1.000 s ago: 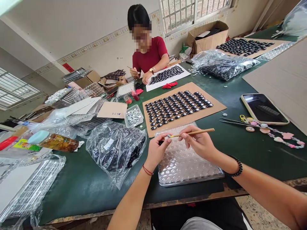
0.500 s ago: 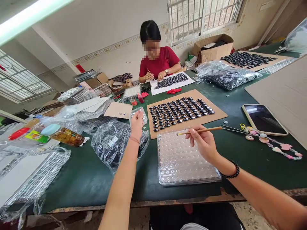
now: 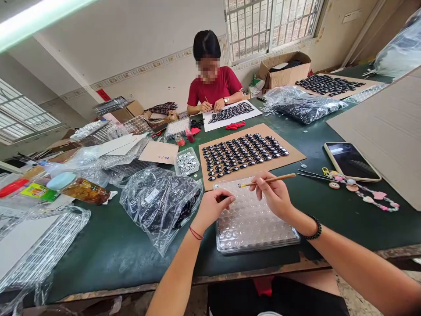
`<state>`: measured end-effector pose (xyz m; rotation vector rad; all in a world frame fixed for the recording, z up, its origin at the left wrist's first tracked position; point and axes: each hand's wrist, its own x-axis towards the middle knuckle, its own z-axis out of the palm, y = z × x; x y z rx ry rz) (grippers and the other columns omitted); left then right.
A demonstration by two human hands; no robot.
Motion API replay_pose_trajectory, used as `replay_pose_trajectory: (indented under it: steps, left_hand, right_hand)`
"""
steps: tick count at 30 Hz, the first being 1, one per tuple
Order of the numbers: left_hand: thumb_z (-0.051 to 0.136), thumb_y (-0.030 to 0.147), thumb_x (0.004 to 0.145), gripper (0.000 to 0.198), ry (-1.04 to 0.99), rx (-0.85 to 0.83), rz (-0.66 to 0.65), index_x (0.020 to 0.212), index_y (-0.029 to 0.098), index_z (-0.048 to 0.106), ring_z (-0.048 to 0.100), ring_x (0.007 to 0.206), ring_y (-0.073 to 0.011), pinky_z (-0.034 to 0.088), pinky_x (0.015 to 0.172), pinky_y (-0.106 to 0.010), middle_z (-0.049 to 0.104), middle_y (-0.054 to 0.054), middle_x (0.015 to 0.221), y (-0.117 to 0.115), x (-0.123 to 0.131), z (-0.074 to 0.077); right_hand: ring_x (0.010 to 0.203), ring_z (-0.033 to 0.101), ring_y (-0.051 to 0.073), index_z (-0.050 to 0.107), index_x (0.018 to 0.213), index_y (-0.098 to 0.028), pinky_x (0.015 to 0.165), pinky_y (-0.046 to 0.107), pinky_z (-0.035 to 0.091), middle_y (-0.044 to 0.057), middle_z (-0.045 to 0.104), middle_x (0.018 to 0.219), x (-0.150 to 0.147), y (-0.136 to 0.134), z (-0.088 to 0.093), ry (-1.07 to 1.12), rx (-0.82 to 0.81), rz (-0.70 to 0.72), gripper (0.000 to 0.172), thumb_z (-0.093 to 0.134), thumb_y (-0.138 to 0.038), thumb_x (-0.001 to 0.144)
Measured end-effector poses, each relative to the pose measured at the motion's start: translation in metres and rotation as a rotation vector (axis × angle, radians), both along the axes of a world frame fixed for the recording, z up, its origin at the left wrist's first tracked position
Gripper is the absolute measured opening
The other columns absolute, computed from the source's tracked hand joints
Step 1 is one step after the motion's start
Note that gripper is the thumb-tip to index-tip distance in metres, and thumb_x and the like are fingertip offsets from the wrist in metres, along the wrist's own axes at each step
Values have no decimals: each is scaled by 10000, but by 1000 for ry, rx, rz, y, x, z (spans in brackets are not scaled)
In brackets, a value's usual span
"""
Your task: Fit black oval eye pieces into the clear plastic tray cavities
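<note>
My right hand [image 3: 272, 194] holds a thin wooden-handled paintbrush [image 3: 283, 177] over the far part of a clear plastic tray [image 3: 256, 228]. The tray has rows of round hollows and lies in front of me. Above its left far corner, my left hand [image 3: 215, 205] is closed in a pinch; whatever is between its fingertips is too small to make out. A small clear box [image 3: 187, 161] of shiny round pieces stands beyond my left hand. Behind the tray, glossy black oval pieces [image 3: 243, 151] lie in rows on a brown cardboard sheet [image 3: 292, 159].
Left of the tray lies a plastic bag [image 3: 158, 197] of black pieces. On the right are a phone [image 3: 351, 161], tweezers [image 3: 315, 175] and a bead strap [image 3: 378, 195]. Across the table a person [image 3: 213, 90] works over a white sheet [image 3: 253, 115] of black pieces.
My left hand has come back from the clear box to the tray's far left corner. My right hand stays over the tray with the paintbrush. The view has shifted slightly.
</note>
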<state>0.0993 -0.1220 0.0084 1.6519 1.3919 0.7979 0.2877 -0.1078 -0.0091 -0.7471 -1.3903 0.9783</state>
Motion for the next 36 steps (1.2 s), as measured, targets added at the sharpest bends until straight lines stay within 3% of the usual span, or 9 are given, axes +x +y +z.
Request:
replay_pose_trajectory:
  steps: [6,11,36]
  left_hand:
    - [673,344,659,336,-2,-44,-80,929,144,668,479,486,-90,382,467,-206,639,-16,684,2,4,-11]
    - [634,337,698,355,20,-101,-56,1000,153,656,468,436,-93,369,462,-207,556,27,522,0,8,-11]
    - [622,312,717,305,-1,-91,-29,982,165,659,431,474,-99,346,475,-212,502,30,519,-3,11,-6]
  right_hand:
    - [539,506,94,540,825,-181,519,221,392,19,591,697,2,-7,2,-323,275,73,175,392,-245,893]
    - [570,517,122,526,803,-168,540,236,374,27,588,639,2,-8,9,-589,468,66,160,390,-206,879]
    - [566,491,117,481,815,-172,550,236,361,17,547,649,3,-7,5,-651,435,98,166,340,-205,896]
